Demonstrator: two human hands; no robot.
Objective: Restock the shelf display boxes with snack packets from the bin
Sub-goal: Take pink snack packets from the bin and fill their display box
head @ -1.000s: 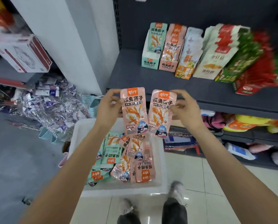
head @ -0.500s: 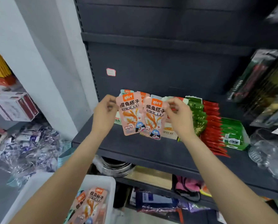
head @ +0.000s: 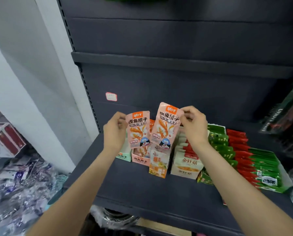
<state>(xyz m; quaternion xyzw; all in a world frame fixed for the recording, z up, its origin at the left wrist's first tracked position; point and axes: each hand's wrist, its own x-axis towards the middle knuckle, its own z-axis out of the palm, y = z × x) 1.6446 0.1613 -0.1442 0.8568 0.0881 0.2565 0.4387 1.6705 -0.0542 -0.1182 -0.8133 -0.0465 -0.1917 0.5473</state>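
Overhead, left hand [head: 114,133] pinched one pink packet [head: 138,129]. Right hand [head: 194,126] pinched another pink packet [head: 166,126], both above the pink display box [head: 140,158].

I see my left grip [head: 114,132] holding one pink packet [head: 137,129] and my right grip [head: 194,126] holding another packet [head: 166,127], both above the pink box [head: 140,159] on the shelf [head: 142,189].

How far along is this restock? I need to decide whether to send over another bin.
Done: the pink display box already holds some packets, and the neighbouring boxes look stocked. In hand: the left hand pinches one pink packet and the right hand another pink packet, both held above the pink box. Left: dropping these two in. The bin is out of view, so what remains there cannot be told.
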